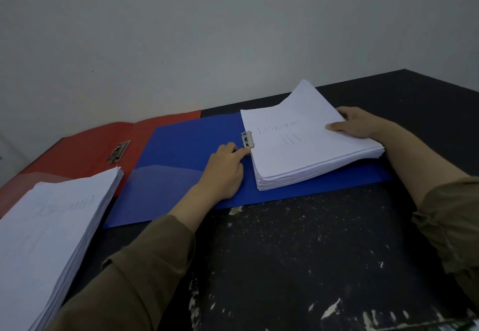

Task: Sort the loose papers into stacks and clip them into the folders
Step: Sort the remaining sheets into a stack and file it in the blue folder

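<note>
An open blue folder (181, 164) lies flat on the black table. A thick paper stack (305, 149) with handwriting on top rests on the folder's right half, its left edge under the metal clip (247, 139). My left hand (225, 172) lies on the folder with its fingertips touching the clip's lower end. My right hand (355, 124) grips the stack's far right edge, thumb on top. An open red folder (85, 149) with its own metal clip (119, 151) lies behind and to the left. A second thick paper stack (49, 237) sits at the near left, partly over the red folder.
The black table (311, 253) has a scuffed, paint-chipped top in front of me. A plain grey wall (207, 32) stands right behind the folders. The table's far right corner is at the upper right.
</note>
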